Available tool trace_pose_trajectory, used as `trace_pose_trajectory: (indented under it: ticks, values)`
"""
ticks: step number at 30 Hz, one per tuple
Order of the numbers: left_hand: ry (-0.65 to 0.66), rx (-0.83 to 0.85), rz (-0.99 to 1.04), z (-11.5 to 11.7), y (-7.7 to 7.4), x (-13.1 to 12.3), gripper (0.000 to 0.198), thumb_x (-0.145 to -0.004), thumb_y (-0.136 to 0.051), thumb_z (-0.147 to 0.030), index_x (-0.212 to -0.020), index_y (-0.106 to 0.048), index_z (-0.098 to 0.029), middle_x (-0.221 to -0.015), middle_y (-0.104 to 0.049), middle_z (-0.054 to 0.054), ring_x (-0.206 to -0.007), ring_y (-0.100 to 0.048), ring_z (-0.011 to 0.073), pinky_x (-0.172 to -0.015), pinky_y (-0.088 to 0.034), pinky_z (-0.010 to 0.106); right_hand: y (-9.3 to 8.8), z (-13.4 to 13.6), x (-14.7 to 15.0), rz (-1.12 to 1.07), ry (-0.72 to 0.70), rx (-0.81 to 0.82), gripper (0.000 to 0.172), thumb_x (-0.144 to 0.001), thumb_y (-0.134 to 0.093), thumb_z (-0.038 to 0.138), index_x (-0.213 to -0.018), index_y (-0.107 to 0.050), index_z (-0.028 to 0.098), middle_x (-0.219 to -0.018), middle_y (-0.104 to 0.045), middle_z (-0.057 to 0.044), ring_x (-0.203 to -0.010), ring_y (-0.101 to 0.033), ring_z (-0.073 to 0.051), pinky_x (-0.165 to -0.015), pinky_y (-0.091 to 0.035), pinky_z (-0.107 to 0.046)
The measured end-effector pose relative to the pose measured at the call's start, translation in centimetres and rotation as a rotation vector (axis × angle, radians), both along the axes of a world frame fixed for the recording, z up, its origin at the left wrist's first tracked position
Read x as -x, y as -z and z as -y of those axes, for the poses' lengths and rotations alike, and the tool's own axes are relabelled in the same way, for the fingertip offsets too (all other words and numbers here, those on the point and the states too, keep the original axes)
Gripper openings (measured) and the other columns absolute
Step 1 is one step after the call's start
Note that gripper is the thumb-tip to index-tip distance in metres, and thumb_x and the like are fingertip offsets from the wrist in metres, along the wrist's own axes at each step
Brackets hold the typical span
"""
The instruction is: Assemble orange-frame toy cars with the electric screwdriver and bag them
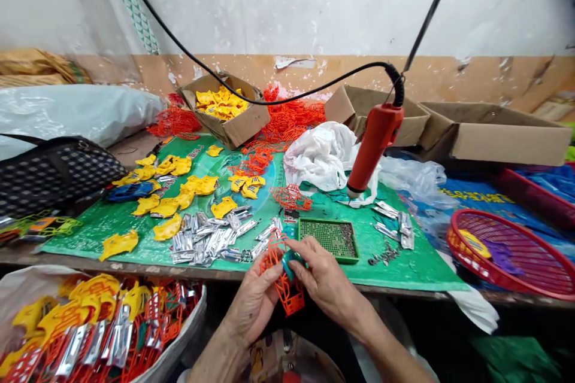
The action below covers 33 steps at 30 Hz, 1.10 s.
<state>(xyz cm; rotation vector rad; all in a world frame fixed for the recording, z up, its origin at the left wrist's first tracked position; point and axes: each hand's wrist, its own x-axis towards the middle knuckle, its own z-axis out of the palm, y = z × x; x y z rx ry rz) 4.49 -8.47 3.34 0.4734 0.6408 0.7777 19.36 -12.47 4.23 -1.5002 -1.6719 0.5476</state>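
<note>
My left hand (255, 296) is closed round an orange openwork plastic frame (293, 302), held tilted just off the table's front edge. With thumb and fingers, my right hand (330, 281) pinches a small teal plastic piece (291, 262) against the upper middle of that frame. My fingers partly hide where the two meet. Just beyond my hands lies a green tray (330, 238) with small dark screws gathered at its right side. To the left is a pile of silvery metal-look parts (206, 238). A red electric screwdriver (375, 146) hangs from its cable above the table.
Yellow shaped pieces (166, 208) lie across the left of the green mat (260, 203). Orange frames (294, 119) are heaped behind. Cardboard boxes (503, 142) line the back. A red basket (507, 275) sits at right, and a white sack (197, 317) of assembled pieces stands front left.
</note>
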Motion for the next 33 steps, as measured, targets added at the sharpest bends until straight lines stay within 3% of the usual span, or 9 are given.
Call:
trace_pose_trajectory:
  ticks: [4,9,15,19,23,27,33]
  values:
    - [-0.078,0.065,0.006,0.0,0.6,-0.6,0.035,-0.068,-0.081,-0.015,-0.102,-0.071,-0.017,-0.097,-0.075,0.004,-0.085,-0.069,0.0168,-0.082,-0.053,0.026,0.6,0.2,1.3,0.232,0.181,-0.046,0.029,-0.086,-0.058,0.017,-0.114,-0.064,0.023,-0.094,-0.057,-0.008,-0.085,-0.059,-0.021,-0.073,-0.056,-0.035]
    - [-0.165,0.126,-0.014,0.0,1.1,-0.6,0.03,-0.063,-0.084,-0.014,-0.09,-0.073,-0.017,-0.087,-0.076,0.0,-0.073,-0.068,0.013,-0.071,-0.054,0.022,1.6,0.7,2.7,0.398,0.261,-0.128,0.04,-0.09,-0.054,0.019,-0.129,-0.054,0.025,-0.093,-0.059,-0.009,-0.083,-0.06,-0.024,-0.067,-0.057,-0.038]
    - [-0.17,0.08,-0.016,0.0,0.5,-0.7,0.034,-0.065,-0.084,-0.017,-0.097,-0.072,-0.018,-0.096,-0.075,0.002,-0.083,-0.069,0.0146,-0.077,-0.052,0.022,2.6,0.9,3.0,0.277,0.198,-0.169,0.063,-0.084,-0.06,0.014,-0.141,-0.037,0.025,-0.11,-0.055,-0.012,-0.098,-0.058,-0.026,-0.077,-0.059,-0.042]
    - [-0.123,0.056,-0.078,0.0,0.1,-0.5,0.032,-0.066,-0.084,-0.02,-0.095,-0.072,-0.018,-0.096,-0.075,0.004,-0.08,-0.069,0.0169,-0.072,-0.054,0.025,2.8,1.2,2.2,0.221,0.148,-0.146,0.065,-0.08,-0.06,0.009,-0.139,-0.039,0.029,-0.105,-0.055,-0.009,-0.093,-0.059,-0.025,-0.074,-0.06,-0.04]
    - [-0.074,-0.026,-0.155,0.0,-0.1,0.0,0.026,-0.071,-0.08,-0.021,-0.094,-0.071,-0.017,-0.09,-0.075,0.004,-0.075,-0.068,0.0169,-0.066,-0.054,0.026,2.6,1.8,2.5,0.251,0.125,-0.149,0.064,-0.079,-0.059,0.009,-0.138,-0.041,0.025,-0.105,-0.058,-0.011,-0.093,-0.061,-0.026,-0.074,-0.06,-0.042]
    - [-0.119,0.019,-0.148,-0.2,-0.4,0.1,0.024,-0.07,-0.08,-0.021,-0.09,-0.07,-0.017,-0.088,-0.076,0.004,-0.073,-0.07,0.0177,-0.065,-0.055,0.027,2.3,2.4,2.8,0.263,0.153,-0.215,0.055,-0.084,-0.056,0.012,-0.136,-0.041,0.022,-0.111,-0.059,-0.014,-0.101,-0.06,-0.028,-0.081,-0.059,-0.045]
    - [-0.122,0.091,-0.13,0.1,-0.6,-0.1,0.022,-0.072,-0.077,-0.017,-0.091,-0.067,-0.013,-0.087,-0.076,0.008,-0.073,-0.07,0.0192,-0.066,-0.058,0.03,1.7,2.8,1.1,0.049,0.167,-0.155,0.037,-0.085,-0.058,0.017,-0.121,-0.051,0.021,-0.105,-0.06,-0.011,-0.09,-0.064,-0.022,-0.075,-0.059,-0.036]
